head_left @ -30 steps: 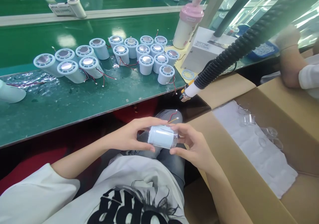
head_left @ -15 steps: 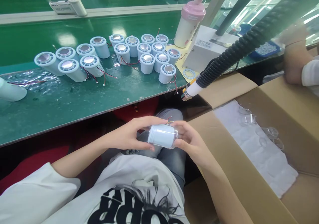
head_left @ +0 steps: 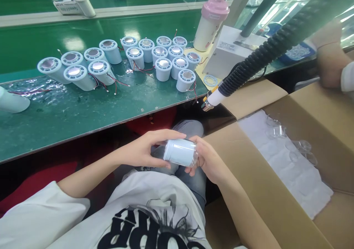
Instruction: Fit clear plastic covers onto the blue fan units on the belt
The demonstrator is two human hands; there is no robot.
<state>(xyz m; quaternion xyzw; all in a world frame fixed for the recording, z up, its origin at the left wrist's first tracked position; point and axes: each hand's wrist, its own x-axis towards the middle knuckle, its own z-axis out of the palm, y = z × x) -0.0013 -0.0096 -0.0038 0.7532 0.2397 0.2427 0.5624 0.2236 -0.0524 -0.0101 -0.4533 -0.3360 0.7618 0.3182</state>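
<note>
Above my lap, a pale blue cylinder (head_left: 180, 152) lies on its side between both hands, with a clear plastic sleeve around it. My left hand (head_left: 153, 147) grips its left end, thumb below and fingers above. At the other end, my right hand (head_left: 206, 155) has its fingers wrapped around the clear sleeve's edge. Several similar light blue cylinders (head_left: 163, 70) stand on the green bench, with silvery discs in their tops and thin red and black wires. Another cylinder (head_left: 13, 100) lies on its side at the bench's left end.
A black corrugated hose (head_left: 251, 64) with a metal nozzle hangs at the bench edge. To my right, an open cardboard box (head_left: 265, 179) contains white sheet and clear rings (head_left: 300, 145). A pink-lidded bottle (head_left: 211, 22) stands behind. Another person's arm (head_left: 332, 57) shows far right.
My right hand has turned around the sleeve's end, its fingers now showing below it. The left hand keeps its grip. A pale item has appeared on the far green belt.
</note>
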